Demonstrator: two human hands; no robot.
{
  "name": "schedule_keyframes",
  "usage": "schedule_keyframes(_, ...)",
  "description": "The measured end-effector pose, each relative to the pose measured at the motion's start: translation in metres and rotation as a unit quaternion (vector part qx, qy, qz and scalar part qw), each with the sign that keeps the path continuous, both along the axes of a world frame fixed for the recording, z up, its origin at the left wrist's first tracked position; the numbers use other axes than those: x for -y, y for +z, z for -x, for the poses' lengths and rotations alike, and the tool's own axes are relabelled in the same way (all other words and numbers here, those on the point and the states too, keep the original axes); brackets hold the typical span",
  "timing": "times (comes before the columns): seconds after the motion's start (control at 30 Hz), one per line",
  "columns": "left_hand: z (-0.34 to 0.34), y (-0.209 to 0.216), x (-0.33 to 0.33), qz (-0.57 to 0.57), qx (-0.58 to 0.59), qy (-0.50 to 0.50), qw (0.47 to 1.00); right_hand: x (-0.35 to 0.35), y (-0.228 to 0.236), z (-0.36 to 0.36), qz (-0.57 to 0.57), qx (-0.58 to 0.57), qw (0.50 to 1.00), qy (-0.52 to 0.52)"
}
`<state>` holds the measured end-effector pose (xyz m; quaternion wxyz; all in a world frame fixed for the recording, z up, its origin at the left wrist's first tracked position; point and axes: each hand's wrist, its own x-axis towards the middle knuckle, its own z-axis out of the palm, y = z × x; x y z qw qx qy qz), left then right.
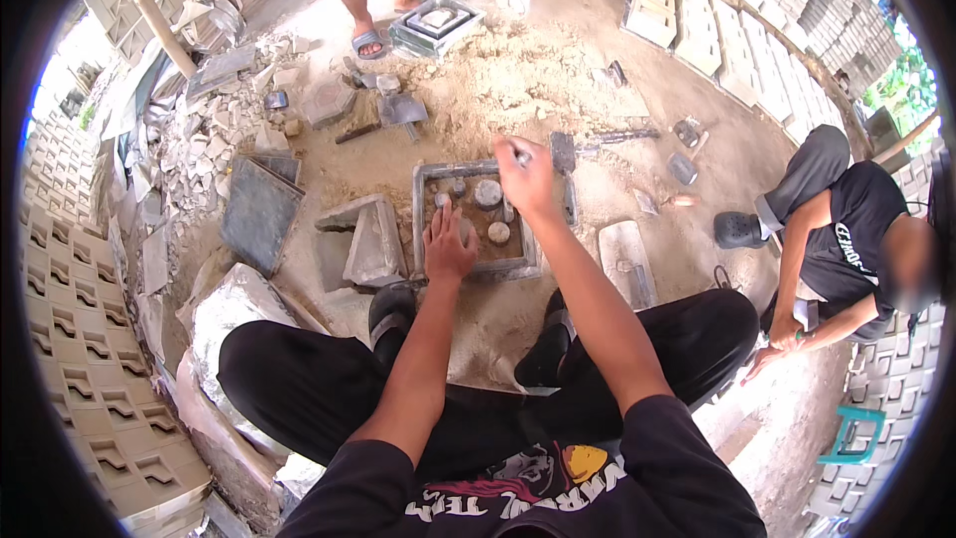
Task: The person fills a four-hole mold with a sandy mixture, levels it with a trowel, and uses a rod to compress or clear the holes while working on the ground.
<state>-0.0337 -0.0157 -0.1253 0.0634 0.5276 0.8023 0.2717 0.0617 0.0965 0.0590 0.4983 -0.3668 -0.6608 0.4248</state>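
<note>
Between my feet lies a square dark metal frame point(530, 267) with a brownish bed inside. Several round grey pieces stand in it, among them a larger cylinder point(488, 193) and a smaller disc point(499, 232). My left hand point(450, 244) rests with spread fingers over the left part of the frame, partly covering one of the round pieces. Above the frame's far right part, my right hand point(526, 177) is raised with its fingers curled closed. Something small and greyish shows at its grip, too unclear to name.
Concrete blocks point(373, 244) and a dark plate point(261, 214) lie left, beside rubble point(204, 139). A trowel point(402, 110) lies beyond; a hammer-like tool point(564, 151) is right of the frame. One person point(846, 239) sits right; another stands by a second mold point(438, 25).
</note>
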Motion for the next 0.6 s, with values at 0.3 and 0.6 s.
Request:
schedule_keyframes(0.3, -0.002, 0.001, 0.000, 0.016, 0.009, 0.002, 1.000, -0.007, -0.002, 0.007, 0.013, 0.030, 0.999, -0.008)
schedule_keyframes(0.6, 0.002, -0.001, 0.001, 0.011, 0.008, 0.004, 1.000, -0.012, 0.007, 0.003, 0.032, -0.041, 0.999, -0.012)
